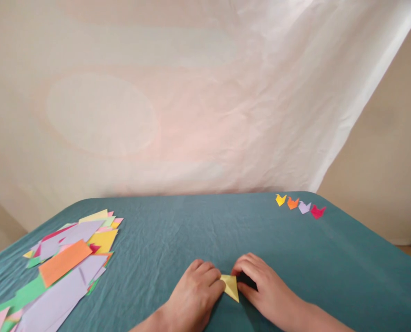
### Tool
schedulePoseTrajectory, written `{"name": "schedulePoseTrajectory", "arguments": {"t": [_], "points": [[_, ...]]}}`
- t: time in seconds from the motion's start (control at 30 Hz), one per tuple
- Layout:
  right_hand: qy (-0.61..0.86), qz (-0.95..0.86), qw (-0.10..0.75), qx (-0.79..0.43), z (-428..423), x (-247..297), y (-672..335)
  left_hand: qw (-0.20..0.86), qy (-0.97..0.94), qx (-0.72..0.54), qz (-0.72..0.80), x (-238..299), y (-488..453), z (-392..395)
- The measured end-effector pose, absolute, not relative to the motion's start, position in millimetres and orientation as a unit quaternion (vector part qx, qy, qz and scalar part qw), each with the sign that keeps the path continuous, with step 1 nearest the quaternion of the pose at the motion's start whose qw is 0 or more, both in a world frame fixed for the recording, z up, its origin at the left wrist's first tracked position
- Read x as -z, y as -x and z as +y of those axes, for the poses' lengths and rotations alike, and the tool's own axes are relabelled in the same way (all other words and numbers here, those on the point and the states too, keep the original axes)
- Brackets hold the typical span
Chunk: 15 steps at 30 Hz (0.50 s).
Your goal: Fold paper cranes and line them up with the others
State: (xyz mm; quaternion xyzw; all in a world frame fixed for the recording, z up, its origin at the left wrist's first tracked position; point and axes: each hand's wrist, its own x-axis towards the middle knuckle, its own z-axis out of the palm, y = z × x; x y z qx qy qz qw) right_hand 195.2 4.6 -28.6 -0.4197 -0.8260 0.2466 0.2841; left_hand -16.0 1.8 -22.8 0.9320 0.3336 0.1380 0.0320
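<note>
A small yellow folded paper triangle [230, 286] lies on the teal tablecloth [198, 230] near the front edge. My left hand [194, 295] rests beside it with curled fingers pressing on its left edge. My right hand [260, 283] holds the paper's right side, fingers bent over it and thumb along the lower edge. Both hands lie low on the cloth, knuckles up.
A loose heap of coloured paper sheets [63, 267], lilac, orange, green, yellow and pink, covers the table's left side. Several small folded paper figures [300, 205] stand in a row at the far right corner. A pale cloth backdrop [191, 101] hangs behind the table.
</note>
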Motion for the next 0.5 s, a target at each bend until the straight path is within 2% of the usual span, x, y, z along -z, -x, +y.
{"name": "schedulePoseTrajectory", "arguments": {"t": [0.13, 0.23, 0.5], "points": [[0.388, -0.840, 0.284, -0.250, 5, 33, -194, 0.036, -0.935, -0.145, 0.320, 23, 16, 3], [0.354, -0.871, 0.277, -0.199, 7, 39, -194, 0.032, -0.937, -0.156, 0.312, 21, 16, 4], [0.304, -0.915, 0.237, 0.117, -2, 41, -186, -0.026, -0.944, -0.143, 0.296, 22, 16, 3]]}}
